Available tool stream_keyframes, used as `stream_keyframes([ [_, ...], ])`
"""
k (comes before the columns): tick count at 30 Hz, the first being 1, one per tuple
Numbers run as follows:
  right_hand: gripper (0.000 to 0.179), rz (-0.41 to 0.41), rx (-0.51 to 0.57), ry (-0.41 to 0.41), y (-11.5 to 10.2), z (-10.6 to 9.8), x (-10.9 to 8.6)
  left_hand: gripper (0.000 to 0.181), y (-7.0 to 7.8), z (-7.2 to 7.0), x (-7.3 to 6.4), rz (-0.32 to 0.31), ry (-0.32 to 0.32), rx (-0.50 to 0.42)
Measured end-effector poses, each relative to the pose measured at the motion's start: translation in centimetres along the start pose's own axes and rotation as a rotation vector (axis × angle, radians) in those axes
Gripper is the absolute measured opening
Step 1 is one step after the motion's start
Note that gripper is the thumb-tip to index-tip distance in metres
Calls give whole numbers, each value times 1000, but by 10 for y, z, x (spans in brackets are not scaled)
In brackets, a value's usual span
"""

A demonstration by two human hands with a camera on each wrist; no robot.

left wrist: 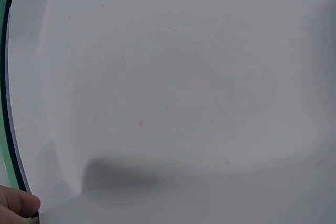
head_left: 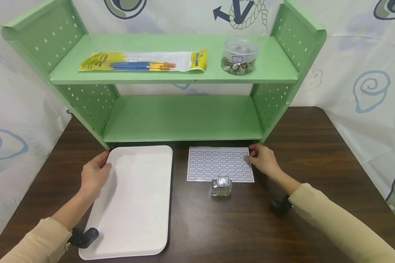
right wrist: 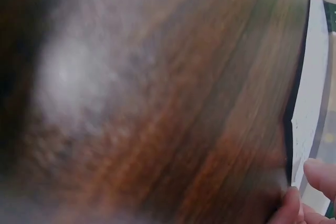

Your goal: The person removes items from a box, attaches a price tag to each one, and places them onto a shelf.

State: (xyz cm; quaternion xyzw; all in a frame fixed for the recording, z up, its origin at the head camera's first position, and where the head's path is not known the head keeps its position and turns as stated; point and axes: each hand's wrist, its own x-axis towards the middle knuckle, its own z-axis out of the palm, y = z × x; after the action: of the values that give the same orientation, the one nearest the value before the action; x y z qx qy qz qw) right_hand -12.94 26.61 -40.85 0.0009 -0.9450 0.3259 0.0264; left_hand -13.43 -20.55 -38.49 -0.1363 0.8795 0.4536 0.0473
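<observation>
A white rectangular tray [head_left: 136, 204] lies lengthwise at the left of the table. At its upper left corner my left hand [head_left: 93, 174] grips the rim; the left wrist view shows fingertips [left wrist: 26, 203] at the tray's edge. A sheet of small blue-framed labels [head_left: 214, 166] lies right of the tray, in front of the shelf. My right hand [head_left: 264, 159] pinches the sheet's upper right edge between thumb and fingers. By the sheet's lower edge stands a small square glass bottle [head_left: 221, 188] with a silvery top, overlapping the sheet in the head view.
Behind the hands stands a green two-level shelf [head_left: 184, 118] with perforated sides. Its upper board holds a packet of blue-handled paintbrushes [head_left: 143, 62] and a clear round jar of small metallic pieces [head_left: 238, 60]. Everything stands on a dark wood table [head_left: 224, 230].
</observation>
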Motion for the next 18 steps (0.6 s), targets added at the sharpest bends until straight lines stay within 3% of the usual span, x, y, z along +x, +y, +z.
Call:
stream_keyframes([
  [6,40,44,-45,-38,-2,0,4,48,6,-5,1,30,34,-23],
  [12,36,54,-55,-59,-3,0,6,48,23,-8,-5,148,105,-85],
  [15,32,61,-62,-62,-3,0,6,49,40,-5,-12,224,75,-133],
  [18,28,67,-66,-65,-4,1,7,49,60,6,-23,277,-14,-190],
])
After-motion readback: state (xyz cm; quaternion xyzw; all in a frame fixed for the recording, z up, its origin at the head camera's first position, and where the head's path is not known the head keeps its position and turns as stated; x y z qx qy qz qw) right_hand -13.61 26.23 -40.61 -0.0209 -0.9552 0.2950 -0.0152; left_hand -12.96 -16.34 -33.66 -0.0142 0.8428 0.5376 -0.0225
